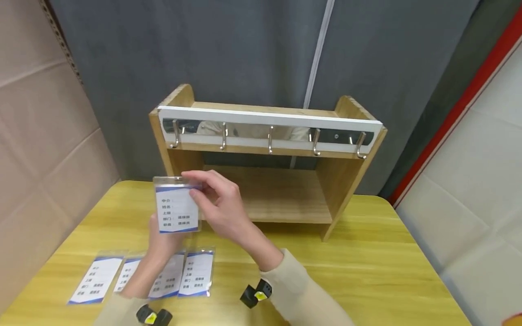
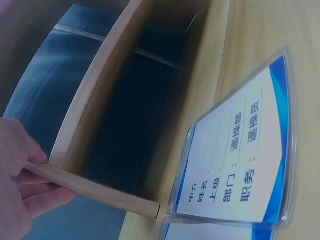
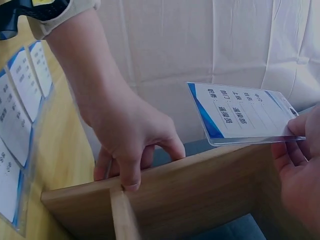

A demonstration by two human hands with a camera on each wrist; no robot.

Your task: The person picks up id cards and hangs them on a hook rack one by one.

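My right hand (image 1: 224, 206) pinches the top edge of a clear-sleeved name badge (image 1: 177, 210), holding it upright in front of the left end of a wooden shelf (image 1: 281, 190). Blue bands and printed lines mark the badge's white card. In the right wrist view, thumb and fingers of the right hand (image 3: 304, 172) take the badge (image 3: 235, 112) by its slotted end. Partly hidden behind the badge in the head view, my left hand (image 1: 161, 244) grips the shelf's side panel (image 3: 195, 172), its thumb on one face and fingers on the other.
Several more badges (image 1: 195, 274) lie in a row on the yellow wood-grain table (image 1: 367, 271), at the front left, some behind the left forearm. A white rail (image 1: 248, 117) with several metal hooks (image 1: 270, 138) runs across the shelf's front. Grey curtain (image 1: 244, 45) hangs behind.
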